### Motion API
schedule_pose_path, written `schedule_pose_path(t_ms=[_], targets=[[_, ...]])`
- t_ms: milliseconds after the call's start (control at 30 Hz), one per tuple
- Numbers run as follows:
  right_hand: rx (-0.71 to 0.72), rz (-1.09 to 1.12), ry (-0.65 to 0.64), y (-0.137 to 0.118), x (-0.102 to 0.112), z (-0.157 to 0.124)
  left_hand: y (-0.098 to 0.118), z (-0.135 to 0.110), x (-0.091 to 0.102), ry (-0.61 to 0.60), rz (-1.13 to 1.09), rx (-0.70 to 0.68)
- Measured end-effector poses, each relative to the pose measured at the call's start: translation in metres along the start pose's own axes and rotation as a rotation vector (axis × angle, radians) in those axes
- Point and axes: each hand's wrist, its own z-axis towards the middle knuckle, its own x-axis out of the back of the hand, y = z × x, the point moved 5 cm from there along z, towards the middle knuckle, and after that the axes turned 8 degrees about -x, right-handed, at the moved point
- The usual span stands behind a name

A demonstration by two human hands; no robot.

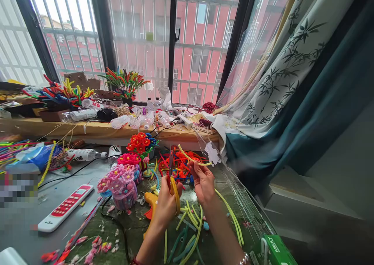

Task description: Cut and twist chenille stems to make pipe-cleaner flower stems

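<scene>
Centre frame: yellow-handled metal scissors [175, 191] clasped in left hand [167, 200], pale-yellow fuzzy stem [184, 153] pinched in right hand [203, 184].
The stem could be nicked if the blades [171, 161] are swung rightward.

The scissors [171, 164] pair smooth metal with plastic; right of them, a fuzzy, matt yellow stem [187, 157]; left, fuzzy pink flowers [118, 179]; farther left, a remote [66, 209] (smooth white plastic).

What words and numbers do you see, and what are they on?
"MILKY": on the green box.
Plastic bottle labels: too small and blurred to read.
White-and-red remote control: the markings are too small to read.
</scene>
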Motion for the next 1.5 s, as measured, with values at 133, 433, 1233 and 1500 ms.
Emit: schedule_pose_path(t_ms=[133,433,1233,1500], targets=[[0.011,0.026,0.013,-0.003,0.005,0.004,0.001,-0.003,0.002,-0.079,0.161,-0.002],[0.004,0.004,-0.042,-0.009,-0.002,0.001,0.003,-0.007,-0.005,-0.192,0.093,-0.021],[0.003,-0.069,-0.051,-0.004,-0.003,0.000,0.001,-0.020,-0.019,-0.260,-0.023,0.119],[-0.008,-0.044,-0.046,-0.003,-0.003,-0.001,-0.003,-0.022,-0.020,-0.264,0.002,0.121]])
